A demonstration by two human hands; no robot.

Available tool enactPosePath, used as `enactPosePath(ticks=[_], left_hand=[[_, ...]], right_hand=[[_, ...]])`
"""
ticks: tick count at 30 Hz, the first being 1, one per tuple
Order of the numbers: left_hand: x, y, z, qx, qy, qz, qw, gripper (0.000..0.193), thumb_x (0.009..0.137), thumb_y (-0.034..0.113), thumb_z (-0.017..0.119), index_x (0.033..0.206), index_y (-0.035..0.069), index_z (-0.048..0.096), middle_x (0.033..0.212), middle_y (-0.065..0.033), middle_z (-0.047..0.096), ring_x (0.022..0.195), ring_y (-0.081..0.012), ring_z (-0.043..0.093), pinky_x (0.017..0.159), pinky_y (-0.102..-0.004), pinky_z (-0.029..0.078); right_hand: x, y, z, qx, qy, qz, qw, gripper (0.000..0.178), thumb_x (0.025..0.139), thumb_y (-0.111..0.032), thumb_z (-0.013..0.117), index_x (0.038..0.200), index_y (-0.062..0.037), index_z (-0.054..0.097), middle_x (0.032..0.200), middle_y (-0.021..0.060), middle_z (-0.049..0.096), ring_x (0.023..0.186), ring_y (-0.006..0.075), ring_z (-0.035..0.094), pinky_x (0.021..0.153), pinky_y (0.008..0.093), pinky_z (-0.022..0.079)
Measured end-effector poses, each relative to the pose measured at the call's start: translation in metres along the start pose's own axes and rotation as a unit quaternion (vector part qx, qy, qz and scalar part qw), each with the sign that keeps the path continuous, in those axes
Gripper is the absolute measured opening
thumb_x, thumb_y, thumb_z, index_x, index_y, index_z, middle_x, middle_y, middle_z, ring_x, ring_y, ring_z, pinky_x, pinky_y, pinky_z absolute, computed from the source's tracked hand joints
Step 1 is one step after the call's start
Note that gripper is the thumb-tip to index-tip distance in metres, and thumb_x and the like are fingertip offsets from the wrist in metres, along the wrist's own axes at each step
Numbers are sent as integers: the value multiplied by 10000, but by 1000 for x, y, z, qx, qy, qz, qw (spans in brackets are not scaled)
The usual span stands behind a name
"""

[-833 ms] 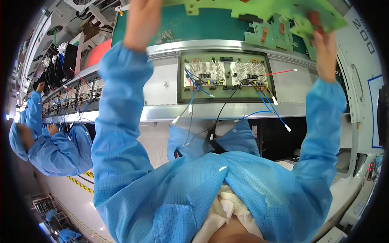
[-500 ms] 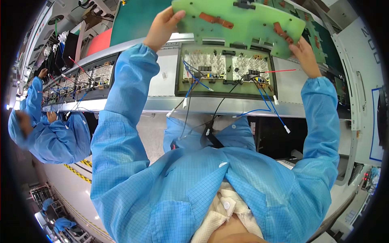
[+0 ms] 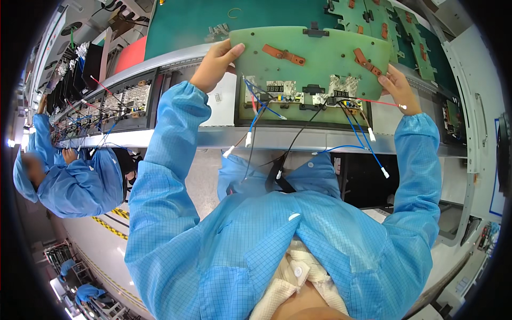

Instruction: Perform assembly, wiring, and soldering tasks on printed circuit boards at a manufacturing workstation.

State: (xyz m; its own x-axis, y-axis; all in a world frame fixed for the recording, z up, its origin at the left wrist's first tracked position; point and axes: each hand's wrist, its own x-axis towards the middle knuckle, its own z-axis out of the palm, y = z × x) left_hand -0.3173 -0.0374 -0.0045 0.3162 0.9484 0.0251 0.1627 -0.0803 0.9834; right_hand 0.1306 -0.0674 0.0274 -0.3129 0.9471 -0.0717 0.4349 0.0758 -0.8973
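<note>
Between my two hands is a green fixture plate (image 3: 325,58) with brown swivel clips and a black latch at its far edge. My left hand (image 3: 214,65) grips its left end, thumb on top. Its right end is pinched by my right hand (image 3: 397,88). The plate lies over a framed green carrier (image 3: 272,118), covering the far part of it; whether it rests flat I cannot tell. Two circuit boards (image 3: 282,92) with small digit displays show through cutouts and along the near edge. Blue, black and red wires (image 3: 304,128) with white plugs hang toward me.
The carrier sits on a metal-edged conveyor (image 3: 213,134). More green plates (image 3: 373,21) lie on the green mat (image 3: 186,24) beyond. On the left, another carrier with wired boards (image 3: 106,109) stands before a co-worker (image 3: 80,178) in blue. Small clear parts (image 3: 217,33) lie on the mat.
Both hands have brought the green plate nearer and lower, from beyond the carrier to over the boards. At left, the co-worker's head and arm have shifted.
</note>
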Motion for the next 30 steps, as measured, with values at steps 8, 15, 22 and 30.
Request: enactPosePath(ticks=[8,15,22,30], left_hand=[[12,-23,0,8,-4,22,1000,415,958,362,526,1244,63,567,1043,-49,642,923,-129,605,701,-267,524],[17,-22,0,17,-22,6,1000,395,959,349,525,1240,75,570,1029,-41,640,907,-122,607,699,-262,520],[-2,-26,6,4,-12,12,1000,380,964,330,520,1230,64,572,1026,-45,636,879,-128,605,703,-268,527],[0,-24,9,3,-14,-20,1000,381,963,346,513,1217,71,588,1024,-45,640,872,-123,602,697,-268,524]], right_hand=[[3,33,10,10,21,-14,1000,511,956,-303,544,1391,-76,403,1103,50,594,918,102,585,727,241,515],[18,46,7,53,2,-10,999,477,948,-281,557,1363,-83,432,1076,26,586,919,87,553,716,233,493],[12,51,5,55,-7,-10,998,483,953,-209,539,1391,-67,396,1111,47,612,887,84,587,702,222,489],[4,41,14,70,14,10,997,456,984,-305,478,1377,-77,444,1116,17,609,878,85,574,716,247,484]])
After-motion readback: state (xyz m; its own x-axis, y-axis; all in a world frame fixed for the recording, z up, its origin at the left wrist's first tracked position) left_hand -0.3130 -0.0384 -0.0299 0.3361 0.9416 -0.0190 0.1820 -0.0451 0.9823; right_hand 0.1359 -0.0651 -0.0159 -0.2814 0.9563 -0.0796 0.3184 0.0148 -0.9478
